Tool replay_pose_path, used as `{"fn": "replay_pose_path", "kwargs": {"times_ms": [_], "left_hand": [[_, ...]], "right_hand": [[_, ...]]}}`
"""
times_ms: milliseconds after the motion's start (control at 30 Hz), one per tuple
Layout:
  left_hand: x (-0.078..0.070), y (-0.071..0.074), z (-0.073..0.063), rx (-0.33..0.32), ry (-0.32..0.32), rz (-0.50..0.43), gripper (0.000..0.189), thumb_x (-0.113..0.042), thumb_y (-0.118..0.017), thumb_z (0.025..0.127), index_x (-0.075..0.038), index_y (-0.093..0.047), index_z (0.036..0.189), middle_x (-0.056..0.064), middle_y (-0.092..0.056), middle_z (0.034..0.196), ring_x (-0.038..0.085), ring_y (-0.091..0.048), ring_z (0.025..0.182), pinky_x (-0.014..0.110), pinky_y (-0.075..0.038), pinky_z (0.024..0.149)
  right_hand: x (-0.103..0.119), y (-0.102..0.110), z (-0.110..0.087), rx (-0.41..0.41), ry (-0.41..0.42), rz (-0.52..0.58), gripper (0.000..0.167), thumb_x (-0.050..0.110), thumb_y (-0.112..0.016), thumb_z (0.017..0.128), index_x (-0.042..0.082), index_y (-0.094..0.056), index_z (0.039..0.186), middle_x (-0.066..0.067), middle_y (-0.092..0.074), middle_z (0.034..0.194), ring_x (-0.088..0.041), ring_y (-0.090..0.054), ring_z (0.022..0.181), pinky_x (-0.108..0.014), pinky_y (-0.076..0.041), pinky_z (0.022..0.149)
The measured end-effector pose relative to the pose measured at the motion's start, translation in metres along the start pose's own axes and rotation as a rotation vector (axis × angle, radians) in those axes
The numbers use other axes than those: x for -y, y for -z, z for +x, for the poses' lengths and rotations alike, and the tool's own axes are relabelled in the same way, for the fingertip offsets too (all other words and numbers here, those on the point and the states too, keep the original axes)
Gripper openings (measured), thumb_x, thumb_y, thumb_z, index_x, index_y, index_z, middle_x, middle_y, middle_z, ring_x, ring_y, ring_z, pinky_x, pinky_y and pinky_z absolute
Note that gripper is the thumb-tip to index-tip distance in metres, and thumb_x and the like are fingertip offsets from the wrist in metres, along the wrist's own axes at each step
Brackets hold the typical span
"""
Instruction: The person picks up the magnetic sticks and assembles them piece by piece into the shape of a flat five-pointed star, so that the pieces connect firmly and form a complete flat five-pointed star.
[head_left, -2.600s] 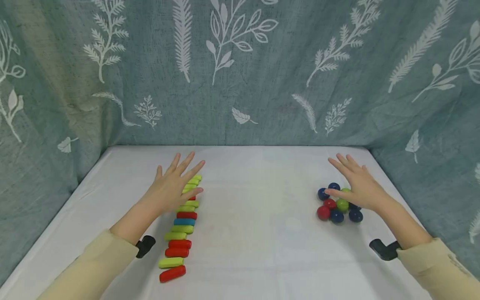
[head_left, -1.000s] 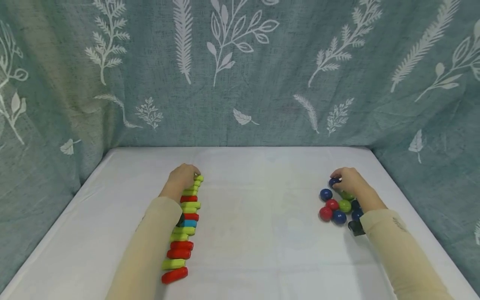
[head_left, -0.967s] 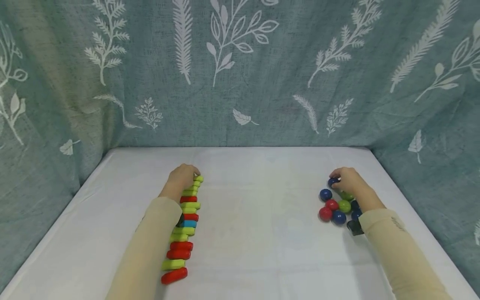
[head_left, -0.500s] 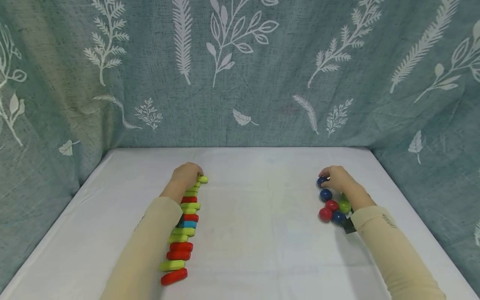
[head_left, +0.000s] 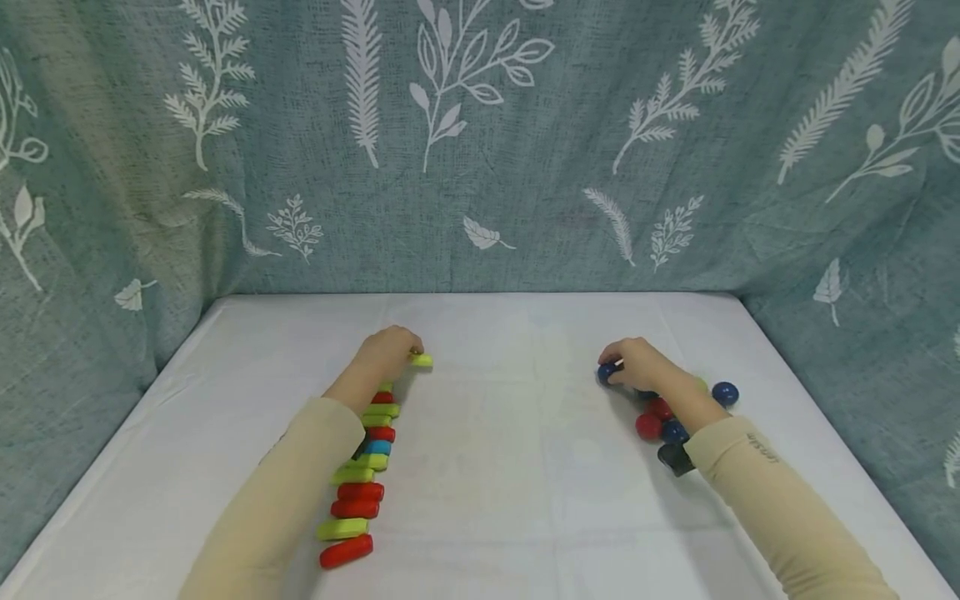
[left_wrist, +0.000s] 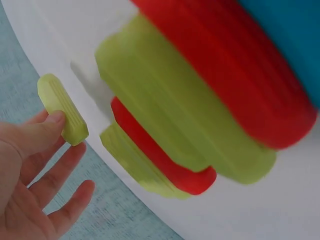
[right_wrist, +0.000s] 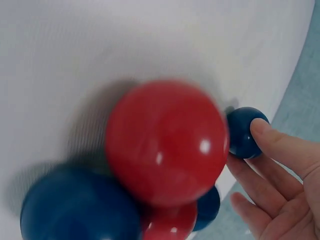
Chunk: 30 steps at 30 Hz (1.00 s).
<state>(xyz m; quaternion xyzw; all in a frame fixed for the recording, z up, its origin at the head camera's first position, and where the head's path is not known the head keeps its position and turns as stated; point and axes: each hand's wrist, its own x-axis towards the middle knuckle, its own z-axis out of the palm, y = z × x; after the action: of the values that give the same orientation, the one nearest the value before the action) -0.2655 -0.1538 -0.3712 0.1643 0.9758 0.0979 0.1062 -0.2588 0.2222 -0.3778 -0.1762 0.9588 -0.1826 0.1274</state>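
Note:
Between thumb and fingers my left hand (head_left: 384, 357) pinches a yellow-green block (left_wrist: 62, 105), short and ridged with bevelled ends. It is held just right of the far end of a row of similar red, green and blue blocks; my sleeve hides part of that row. My right hand (head_left: 645, 367) pinches a glossy dark blue ball (right_wrist: 244, 131) to the left of a cluster of balls. A red ball (right_wrist: 167, 142) and another blue ball (right_wrist: 80, 207) lie close under the right wrist camera. My forearm covers much of the cluster in the head view.
The row of blocks runs toward me, ending in a slanted red block (head_left: 347, 551). At the cluster's right sits a separate blue ball (head_left: 725, 393). A white cloth (head_left: 480, 467) covers the table, and a patterned green curtain (head_left: 480, 200) hangs behind it.
Both hands, spread open at first, have come down and taken hold: the left of a green block, the right of a blue ball. Both have since moved inward. One blue ball now sits farther right.

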Motion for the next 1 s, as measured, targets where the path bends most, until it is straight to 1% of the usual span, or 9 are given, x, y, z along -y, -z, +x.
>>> {"fn": "replay_pose_path", "kwargs": {"times_ms": [167,367,467,700,867,1000], "left_hand": [[-0.005,-0.003,-0.006,-0.004,-0.007,-0.015,0.023,-0.001,-0.056,0.089,-0.002,-0.065,0.11,0.015,-0.06,0.114,0.032,-0.052,0.109,0.044,-0.042,0.09],[-0.011,-0.005,-0.012,-0.016,-0.059,-0.024,0.022,-0.002,-0.059,0.087,-0.003,-0.066,0.107,0.013,-0.062,0.108,0.031,-0.054,0.105,0.042,-0.044,0.088],[-0.015,-0.007,-0.014,-0.016,-0.087,-0.03,0.021,-0.002,-0.06,0.087,-0.004,-0.066,0.106,0.012,-0.063,0.107,0.03,-0.055,0.103,0.041,-0.045,0.086],[-0.027,-0.015,-0.012,-0.006,-0.152,-0.051,0.017,-0.002,-0.059,0.086,-0.005,-0.067,0.101,0.01,-0.064,0.101,0.027,-0.057,0.099,0.039,-0.046,0.084],[-0.04,-0.019,-0.011,0.002,-0.199,-0.08,0.015,-0.005,-0.062,0.085,-0.005,-0.068,0.099,0.009,-0.064,0.097,0.025,-0.059,0.094,0.037,-0.047,0.081],[-0.052,-0.022,-0.007,0.009,-0.215,-0.106,0.016,-0.006,-0.063,0.085,-0.005,-0.067,0.1,0.009,-0.065,0.097,0.023,-0.059,0.092,0.035,-0.047,0.08]], "right_hand": [[0.008,-0.007,0.004,0.021,0.04,0.044,0.029,-0.001,-0.065,0.081,-0.005,-0.061,0.109,-0.022,-0.06,0.112,-0.035,-0.055,0.106,-0.042,-0.044,0.089],[0.023,-0.016,0.003,0.043,0.073,0.101,0.028,-0.003,-0.065,0.08,-0.005,-0.062,0.108,-0.02,-0.06,0.112,-0.032,-0.058,0.101,-0.038,-0.047,0.085],[0.03,-0.019,0.004,0.038,0.065,0.132,0.027,-0.002,-0.065,0.08,-0.004,-0.063,0.107,-0.018,-0.062,0.11,-0.031,-0.059,0.099,-0.038,-0.047,0.085],[0.039,-0.027,0.006,0.02,0.092,0.178,0.028,0.002,-0.067,0.081,-0.002,-0.061,0.108,-0.017,-0.061,0.108,-0.027,-0.059,0.094,-0.036,-0.048,0.083],[0.045,-0.033,0.01,0.013,0.099,0.221,0.027,0.005,-0.068,0.08,0.0,-0.06,0.105,-0.016,-0.061,0.107,-0.023,-0.06,0.089,-0.034,-0.049,0.079],[0.049,-0.037,0.014,0.009,0.126,0.255,0.026,0.007,-0.069,0.08,0.0,-0.06,0.105,-0.016,-0.061,0.108,-0.023,-0.062,0.087,-0.032,-0.05,0.077]]}}
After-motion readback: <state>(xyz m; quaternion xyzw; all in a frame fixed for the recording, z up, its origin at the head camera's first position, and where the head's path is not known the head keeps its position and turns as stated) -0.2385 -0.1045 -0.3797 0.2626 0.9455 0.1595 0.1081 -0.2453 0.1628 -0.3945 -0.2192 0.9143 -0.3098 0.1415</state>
